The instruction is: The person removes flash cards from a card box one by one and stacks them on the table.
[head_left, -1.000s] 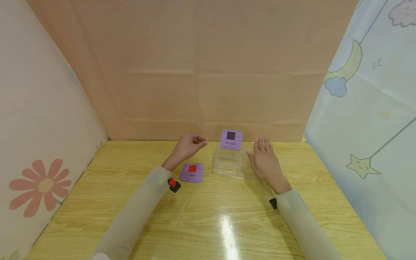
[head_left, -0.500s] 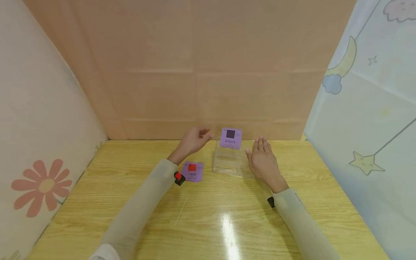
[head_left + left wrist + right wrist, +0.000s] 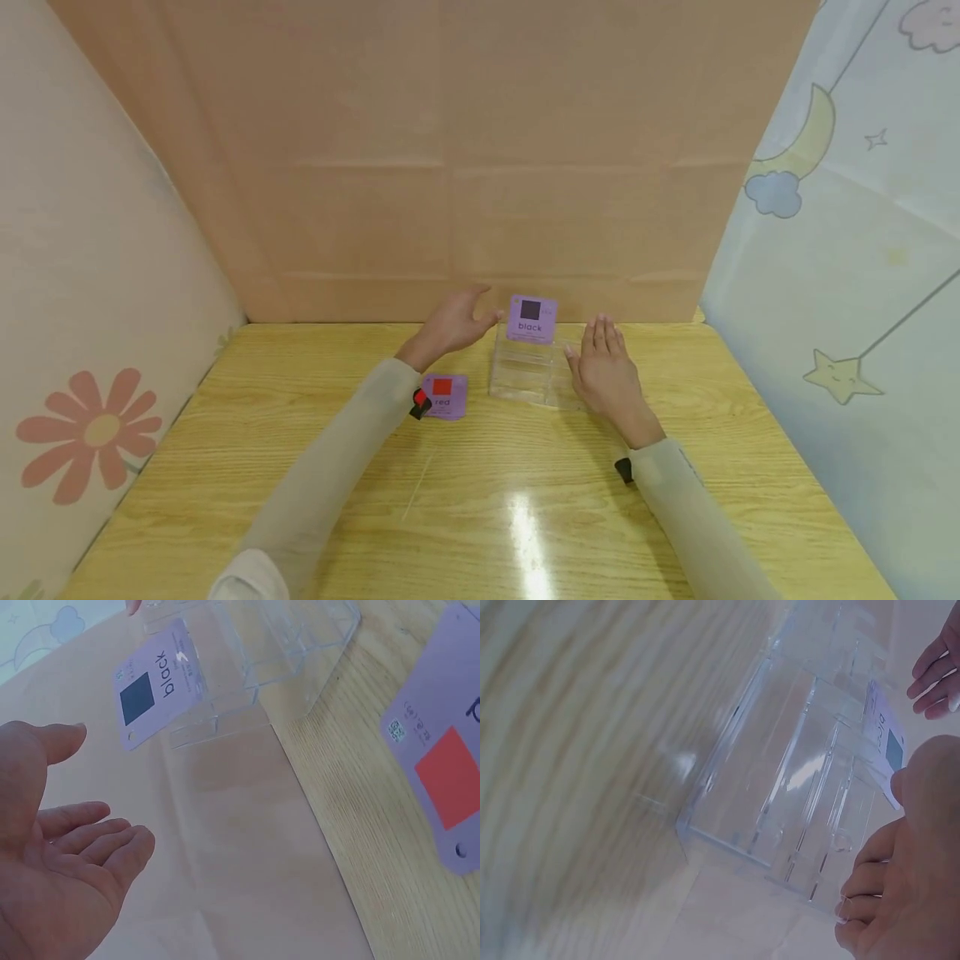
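Observation:
A clear plastic tiered stand (image 3: 519,385) sits near the back of the table. In its rear slot a purple card (image 3: 531,319) with a black square and the word "black" leans upright. My left hand (image 3: 454,325) hovers left of that card, thumb and fingers spread apart, holding nothing; the left wrist view shows its bare palm (image 3: 71,892). Along the stand's right side lies my right hand (image 3: 609,379), fingers extended. Whether it touches the stand is unclear in the right wrist view. A purple card (image 3: 452,404) marked "red" lies below my left wrist, partly covered by the wristband.
The wood-grain table (image 3: 480,517) stretches toward the front. A tan paper backdrop (image 3: 450,208) stands close behind the stand. Printed cloth walls rise on both sides, with a flower (image 3: 93,433) at left and a star (image 3: 842,377) at right.
My left hand has moved up and right toward the black card, and its thumb and fingers have spread. The right hand stays beside the stand.

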Available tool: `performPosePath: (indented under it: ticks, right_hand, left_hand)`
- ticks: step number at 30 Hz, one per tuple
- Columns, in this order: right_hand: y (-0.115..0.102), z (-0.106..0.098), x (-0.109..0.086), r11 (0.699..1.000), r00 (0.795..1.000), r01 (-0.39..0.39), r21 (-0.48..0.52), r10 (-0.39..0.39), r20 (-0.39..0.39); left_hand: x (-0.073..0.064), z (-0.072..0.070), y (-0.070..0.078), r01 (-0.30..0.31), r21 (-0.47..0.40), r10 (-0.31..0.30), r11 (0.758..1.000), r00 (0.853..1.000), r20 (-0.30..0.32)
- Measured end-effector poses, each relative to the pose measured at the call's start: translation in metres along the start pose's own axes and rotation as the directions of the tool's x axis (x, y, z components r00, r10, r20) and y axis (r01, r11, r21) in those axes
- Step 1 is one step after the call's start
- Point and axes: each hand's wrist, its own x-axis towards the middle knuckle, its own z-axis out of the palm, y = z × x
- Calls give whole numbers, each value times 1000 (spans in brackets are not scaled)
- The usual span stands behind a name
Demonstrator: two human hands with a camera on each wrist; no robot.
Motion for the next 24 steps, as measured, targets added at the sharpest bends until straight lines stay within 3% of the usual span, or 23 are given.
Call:
performPosePath:
  ticks: [10,24]
  right_hand:
    - [-4,0,-2,998,999,-41,40,40,35]
    - [-4,3,0,996,998,-58,68,56,26]
  left_hand:
    - [13,8,2,-93,104,93,990,996,1]
    - [23,13,4,-141,162,141,977,990,14]
